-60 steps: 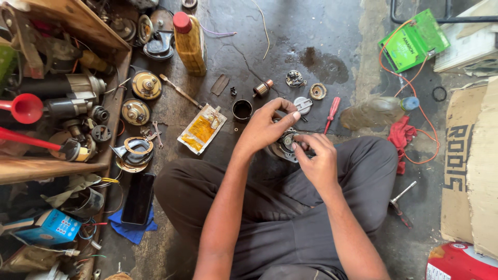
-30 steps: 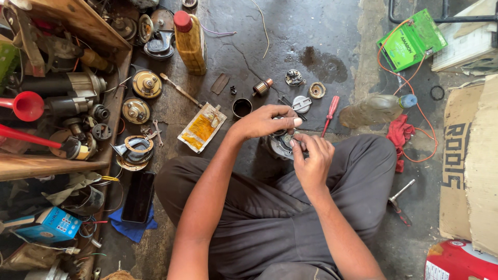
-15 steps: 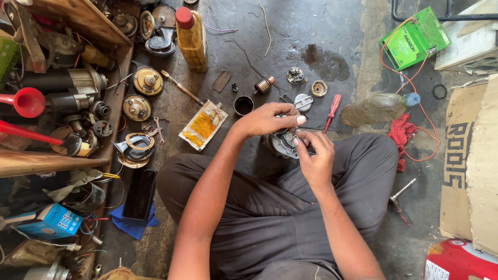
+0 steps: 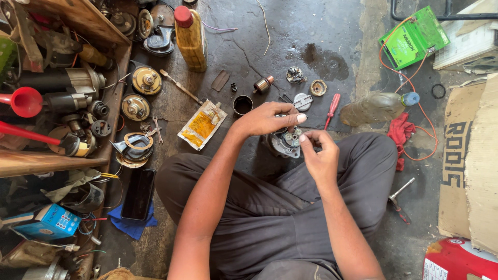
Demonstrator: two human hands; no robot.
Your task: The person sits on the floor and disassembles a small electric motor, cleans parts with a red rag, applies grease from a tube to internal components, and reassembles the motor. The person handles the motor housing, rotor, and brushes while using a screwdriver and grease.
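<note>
Your left hand (image 4: 267, 118) is gripping the top of the round metal motor housing (image 4: 284, 142); your right hand (image 4: 317, 154) is pinching something tiny just beside it, red screwdriver (image 4: 331, 109) lying near.

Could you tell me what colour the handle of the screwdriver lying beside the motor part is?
The screwdriver handle is red, clearest in the head view.

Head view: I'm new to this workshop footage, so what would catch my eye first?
Both hands, left hand and right hand, meet over a round metal motor part on the floor at centre. A yellow bottle with a red cap stands at top left, and a green battery with orange wires lies at top right.
</note>
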